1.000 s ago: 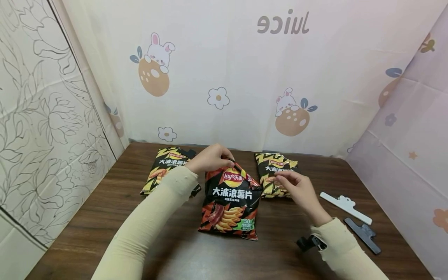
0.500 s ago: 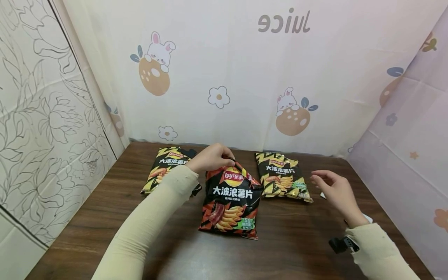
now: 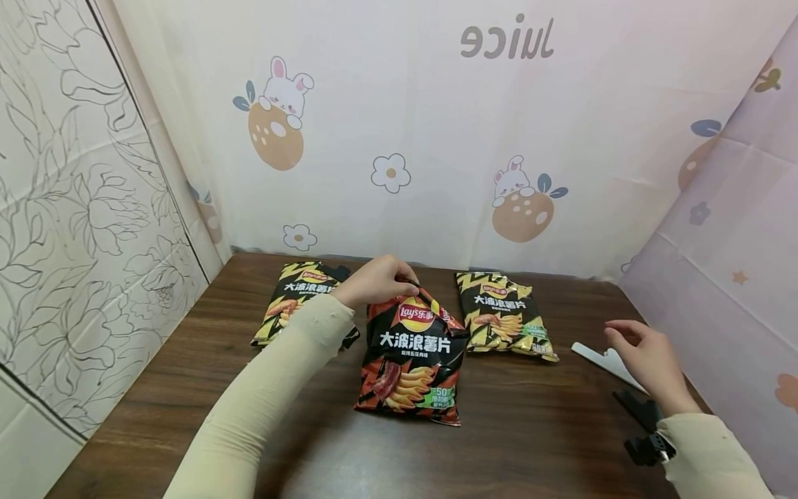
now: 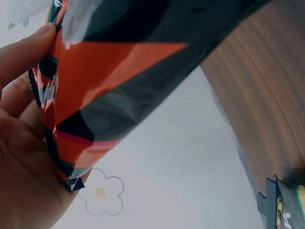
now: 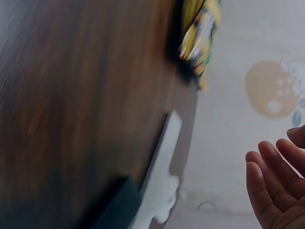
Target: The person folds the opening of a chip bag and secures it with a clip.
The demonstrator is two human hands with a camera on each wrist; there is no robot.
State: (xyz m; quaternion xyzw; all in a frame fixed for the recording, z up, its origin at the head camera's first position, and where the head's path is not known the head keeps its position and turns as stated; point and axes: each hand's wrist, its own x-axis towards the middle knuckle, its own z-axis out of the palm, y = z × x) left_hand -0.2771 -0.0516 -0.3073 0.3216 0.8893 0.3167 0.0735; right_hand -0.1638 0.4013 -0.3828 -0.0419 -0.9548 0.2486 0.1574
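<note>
The left hand (image 3: 380, 281) still pinches the folded top of the red-and-black foil chip bag (image 3: 411, 367) at the table's (image 3: 511, 430) middle; the right hand (image 3: 651, 360), loosely bent and empty, has moved rightward near the long white plastic clip (image 3: 597, 358), apparently leaving the fold to one hand. The right wrist view shows the clip's scalloped handle (image 5: 166, 194), partly hidden in the head view.

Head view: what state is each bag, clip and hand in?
Red bag: top folded over
Left hand: gripping that bag's top
Left yellow bag: lying face up, partly hidden, clip at top
Right yellow bag: lying face up
White clip: on table, partly hidden
Black clip: likewise
Right hand: holding nothing
</note>
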